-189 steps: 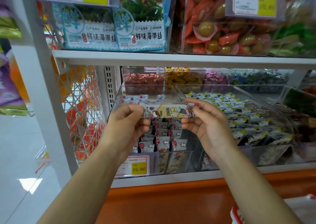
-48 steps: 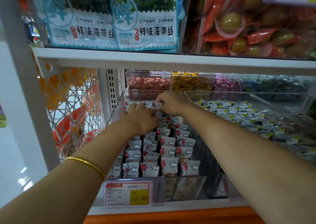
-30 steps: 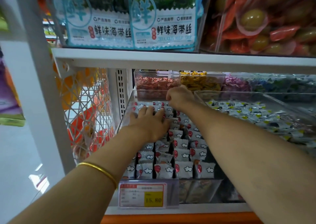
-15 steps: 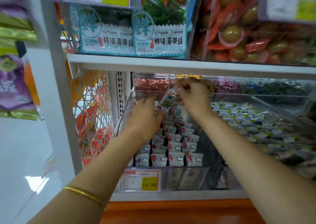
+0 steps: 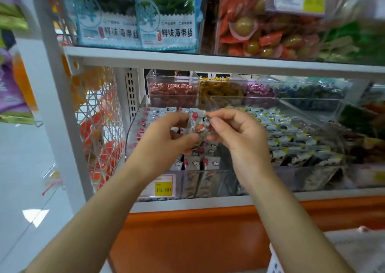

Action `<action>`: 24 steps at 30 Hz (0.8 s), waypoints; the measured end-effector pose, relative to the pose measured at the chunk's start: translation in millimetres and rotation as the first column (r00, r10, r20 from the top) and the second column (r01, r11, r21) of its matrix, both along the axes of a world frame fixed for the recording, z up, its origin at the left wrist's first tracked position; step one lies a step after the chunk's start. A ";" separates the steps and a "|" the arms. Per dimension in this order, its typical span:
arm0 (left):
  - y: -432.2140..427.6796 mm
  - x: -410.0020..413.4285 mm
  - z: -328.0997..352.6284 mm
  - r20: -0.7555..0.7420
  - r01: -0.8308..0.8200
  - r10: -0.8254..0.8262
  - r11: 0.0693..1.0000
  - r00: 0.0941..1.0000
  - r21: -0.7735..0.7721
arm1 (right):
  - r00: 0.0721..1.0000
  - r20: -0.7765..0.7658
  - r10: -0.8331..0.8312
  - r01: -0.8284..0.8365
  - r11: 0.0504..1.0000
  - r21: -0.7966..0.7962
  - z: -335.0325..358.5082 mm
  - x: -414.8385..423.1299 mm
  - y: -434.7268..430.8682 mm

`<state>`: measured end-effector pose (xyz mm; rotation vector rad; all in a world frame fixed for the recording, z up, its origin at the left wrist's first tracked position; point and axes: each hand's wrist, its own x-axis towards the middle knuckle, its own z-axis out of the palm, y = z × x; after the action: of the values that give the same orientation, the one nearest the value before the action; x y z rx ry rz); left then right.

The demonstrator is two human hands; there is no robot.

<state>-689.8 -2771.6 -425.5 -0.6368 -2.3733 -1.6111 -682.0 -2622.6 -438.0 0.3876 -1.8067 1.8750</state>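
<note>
Both hands raised before the white shelf (image 5: pixel 208 61) — left hand (image 5: pixel 164 141) and right hand (image 5: pixel 239 135) each pinch one small snack packet (image 5: pixel 198 123), fingers curled, above the clear bin (image 5: pixel 135 131) at the shelf's left end. Orange base (image 5: pixel 187 231) below; price tag (image 5: pixel 160 186) on the bin's front.

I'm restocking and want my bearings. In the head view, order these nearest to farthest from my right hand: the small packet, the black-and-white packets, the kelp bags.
1. The small packet, pinched in the right hand, centre.
2. The black-and-white packets, in the bin just right of it.
3. The kelp bags, top shelf, up and left.
</note>
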 end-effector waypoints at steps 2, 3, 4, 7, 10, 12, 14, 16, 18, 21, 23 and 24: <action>0.8 0.5 0.3 0.006 0.015 -0.015 0.999 1.000 0.036 | 1.000 -0.004 0.019 -0.019 1.000 -0.020 -1.2 -0.9 -0.2; 0.8 0.1 0.3 0.003 0.020 -0.020 0.999 1.000 0.049 | 1.000 -0.004 0.031 -0.031 0.999 -0.016 -1.9 -1.6 -0.4; 0.5 -0.6 0.1 0.000 0.023 -0.023 0.998 1.000 0.060 | 0.999 -0.001 0.046 -0.046 0.999 -0.009 -2.9 -2.3 -1.0; -1.7 -2.9 -1.4 -0.023 0.042 -0.041 0.997 0.999 0.059 | 0.997 0.006 0.081 -0.081 0.997 -0.008 -6.7 -4.7 -3.0; -4.0 -4.6 -3.8 -0.011 0.080 -0.079 0.992 0.997 0.094 | 0.994 -0.005 0.109 -0.109 0.994 -0.018 -7.8 -6.0 -2.9; -5.3 -4.7 -5.2 -0.012 0.106 -0.106 0.987 0.994 0.120 | 0.992 -0.012 0.129 -0.129 0.991 -0.021 -7.8 -5.9 -2.4; -6.0 -4.3 -6.1 -0.018 0.119 -0.118 0.984 0.993 0.132 | 0.989 -0.014 0.147 -0.147 0.989 -0.025 -8.1 -5.6 -2.7; -5.8 -3.8 -7.2 -0.022 0.120 -0.118 0.983 0.993 0.141 | 0.987 -0.008 0.160 -0.160 0.986 -0.040 -8.4 -5.3 -3.0; -4.5 -2.5 -7.6 -0.027 0.122 -0.119 0.979 0.992 0.160 | 0.984 0.001 0.176 -0.176 0.982 -0.062 -8.5 -5.2 -3.0; -1.8 -0.7 -7.8 -0.038 0.105 -0.099 0.978 0.994 0.179 | 0.979 0.007 0.204 -0.202 0.975 -0.091 -8.7 -5.2 -2.5; -1.1 -0.4 -7.4 -0.038 0.091 -0.085 0.977 0.996 0.193 | 0.975 0.010 0.223 -0.221 0.969 -0.113 -8.3 -5.6 -2.2; -0.9 -0.6 -7.5 -0.036 0.089 -0.083 0.976 0.996 0.199 | 0.972 0.012 0.234 -0.231 0.965 -0.125 -7.8 -5.6 -2.2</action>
<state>-690.4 -2772.5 -433.1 -0.7243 -2.1537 -1.8354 -687.6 -2624.8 -445.8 0.5533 -1.7135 2.1482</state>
